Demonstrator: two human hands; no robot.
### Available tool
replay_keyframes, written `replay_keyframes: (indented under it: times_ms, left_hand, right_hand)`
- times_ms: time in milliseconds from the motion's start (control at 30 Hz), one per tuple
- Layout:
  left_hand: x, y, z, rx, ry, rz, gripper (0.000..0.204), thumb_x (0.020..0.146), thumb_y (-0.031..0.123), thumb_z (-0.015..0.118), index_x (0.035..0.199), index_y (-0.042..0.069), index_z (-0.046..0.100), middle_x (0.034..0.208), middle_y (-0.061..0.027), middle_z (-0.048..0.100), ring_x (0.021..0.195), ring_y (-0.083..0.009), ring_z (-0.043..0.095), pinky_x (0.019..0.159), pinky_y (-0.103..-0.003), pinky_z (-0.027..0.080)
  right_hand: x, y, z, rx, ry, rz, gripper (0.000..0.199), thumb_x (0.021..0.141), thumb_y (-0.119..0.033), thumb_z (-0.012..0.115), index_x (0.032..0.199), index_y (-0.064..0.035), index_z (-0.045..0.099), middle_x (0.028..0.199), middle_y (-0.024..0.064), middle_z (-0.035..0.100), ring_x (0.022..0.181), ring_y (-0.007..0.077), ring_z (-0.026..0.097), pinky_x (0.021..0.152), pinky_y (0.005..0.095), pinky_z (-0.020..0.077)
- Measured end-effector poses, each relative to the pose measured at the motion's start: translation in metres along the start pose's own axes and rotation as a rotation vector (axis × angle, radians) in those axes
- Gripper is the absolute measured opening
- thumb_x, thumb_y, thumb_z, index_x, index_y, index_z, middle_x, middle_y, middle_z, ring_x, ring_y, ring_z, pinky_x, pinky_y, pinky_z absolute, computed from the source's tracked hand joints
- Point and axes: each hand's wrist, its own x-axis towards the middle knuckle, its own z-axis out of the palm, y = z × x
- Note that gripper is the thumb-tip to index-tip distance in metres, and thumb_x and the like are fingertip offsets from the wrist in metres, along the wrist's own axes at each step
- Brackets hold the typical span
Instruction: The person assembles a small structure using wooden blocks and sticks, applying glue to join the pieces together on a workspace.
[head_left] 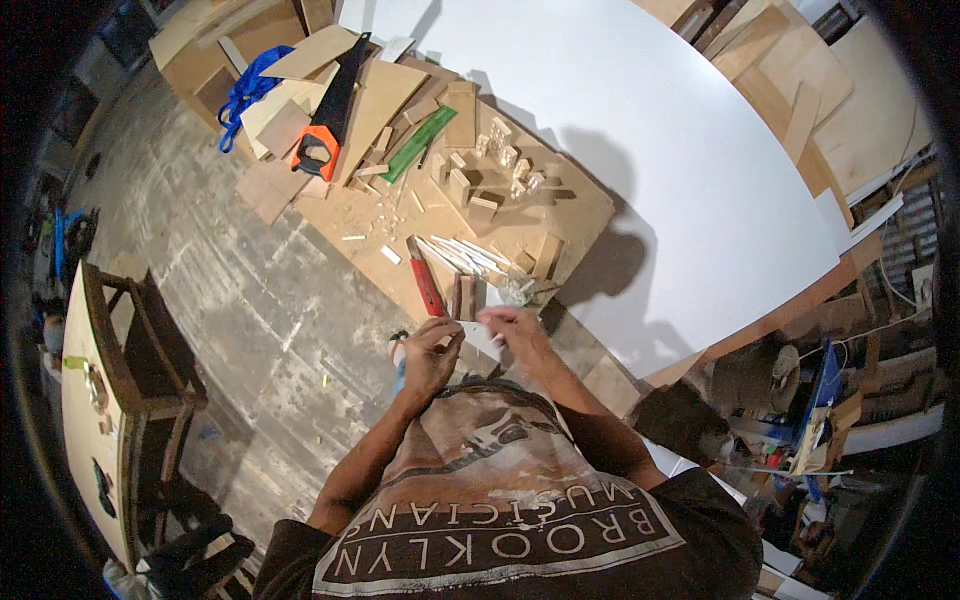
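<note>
Both my hands are close together at the near edge of the wooden work board (355, 225). My left hand (430, 352) is closed in a pinch on a small white piece (470, 328), too small to make out its kind. Beside it, my right hand (515, 332) has its fingertips pinched together near the same piece; whatever they hold is hidden. Just beyond lie a red utility knife (426, 285), small wooden blocks (468, 297) and a bunch of thin white strips (465, 254). A crumpled clear plastic bag (514, 291) rests by my right fingers.
Small wooden pieces (483, 207) stand farther back on the board, near a green strip (420, 142). An orange-handled handsaw (318, 150) lies over wood offcuts at the left. A large white sheet (720, 200) spreads to the right. A wooden stand (115, 390) is at far left.
</note>
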Motion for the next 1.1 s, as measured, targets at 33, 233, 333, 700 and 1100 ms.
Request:
replay_keyframes:
  times_ms: [33,233,333,700,1100]
  left_hand:
    - [0.001,0.001,-0.002,0.025,0.019,-0.017,0.013,0.083,-0.002,0.070,0.095,0.000,0.071,0.097,-0.0120,0.068,0.080,-0.0197,0.067,0.056,-0.028,0.056]
    - [0.001,0.008,-0.027,-0.068,0.114,-0.245,0.009,0.084,0.001,0.070,0.092,-0.001,0.070,0.100,-0.0116,0.069,0.087,-0.0187,0.066,0.072,-0.029,0.053]
    - [0.001,-0.009,-0.043,0.131,0.172,-0.088,0.010,0.084,-0.001,0.069,0.093,-0.003,0.069,0.097,-0.0106,0.067,0.089,-0.0181,0.064,0.072,-0.030,0.053]
    - [-0.019,-0.032,-0.063,-0.045,0.315,-0.317,0.011,0.084,0.000,0.067,0.095,-0.001,0.067,0.089,-0.0068,0.065,0.085,-0.0155,0.061,0.078,-0.030,0.049]
    - [-0.003,-0.005,-0.066,-0.016,0.320,-0.351,0.009,0.087,0.003,0.069,0.095,-0.002,0.068,0.089,-0.0073,0.067,0.083,-0.0150,0.062,0.070,-0.029,0.050]
  right_hand:
    - [0.015,0.001,-0.015,-0.349,0.112,-0.280,0.017,0.082,-0.014,0.073,0.095,-0.0025,0.071,0.085,0.0069,0.065,0.081,0.0226,0.063,0.072,0.0344,0.0505]
    - [0.059,-0.016,-0.077,-1.231,-0.024,-0.640,0.015,0.083,-0.004,0.059,0.092,-0.0024,0.071,0.115,0.0173,0.058,0.095,0.0380,0.064,0.084,0.0444,0.0529]
    - [0.070,-0.014,-0.076,-1.384,-0.141,-0.509,0.016,0.083,-0.001,0.057,0.092,-0.0009,0.070,0.117,0.0187,0.056,0.100,0.0400,0.063,0.086,0.0449,0.0533]
    - [0.082,-0.011,-0.090,-0.815,0.000,-0.547,0.011,0.082,-0.008,0.061,0.089,0.0005,0.065,0.088,0.0185,0.063,0.083,0.0309,0.064,0.073,0.0402,0.0508]
    - [0.070,-0.025,-0.093,-0.251,0.326,-0.166,0.025,0.086,-0.016,0.064,0.096,0.0057,0.070,0.083,0.0088,0.069,0.077,0.0172,0.065,0.070,0.0310,0.0508]
